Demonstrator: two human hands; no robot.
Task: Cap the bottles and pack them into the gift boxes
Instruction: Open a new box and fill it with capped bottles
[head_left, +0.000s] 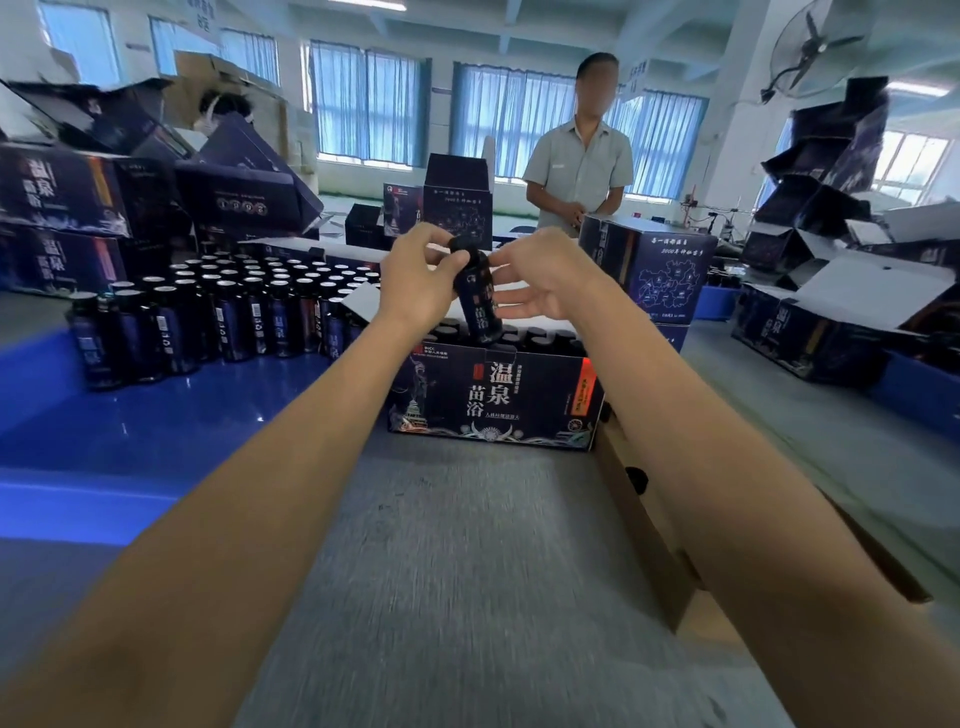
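My left hand (415, 275) grips a dark labelled bottle (477, 299) by its upper part, fingers curled round the black cap. The bottle hangs slightly tilted above an open dark gift box (493, 402) with white lettering. Inside the box stand several capped bottles (540, 338). My right hand (543, 280) is just right of the held bottle, its fingers loosely spread with the tips at the bottle's side. A large group of bottles with silvery uncapped tops (234, 306) stands on the blue surface to the left.
Stacks of dark gift boxes (93, 197) rise at the left, more boxes (649, 265) behind and at the right (810, 332). A flat brown cardboard piece (654, 530) lies right of the grey table top (467, 571). A person (579, 166) stands across the table.
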